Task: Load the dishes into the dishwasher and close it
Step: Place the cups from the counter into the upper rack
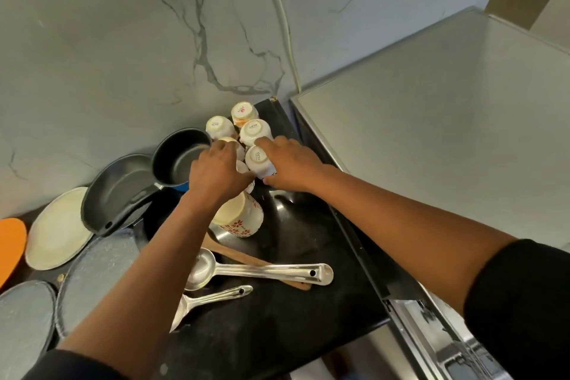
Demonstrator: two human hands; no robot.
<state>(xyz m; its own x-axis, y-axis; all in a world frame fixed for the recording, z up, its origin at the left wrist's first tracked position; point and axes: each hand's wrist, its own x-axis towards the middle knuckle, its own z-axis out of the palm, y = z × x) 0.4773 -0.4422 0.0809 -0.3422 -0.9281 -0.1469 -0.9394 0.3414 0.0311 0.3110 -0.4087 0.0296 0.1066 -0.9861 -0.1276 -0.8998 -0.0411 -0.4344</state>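
Both hands at upturned white cups on my black counter: left hand curls over one cup, right hand clasps another cup

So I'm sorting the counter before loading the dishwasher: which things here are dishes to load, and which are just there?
To load: upturned cups, floral mug, saucepan, frying pan, plates, ladles, wooden spatula.

Just there: wall cable, marble wall.
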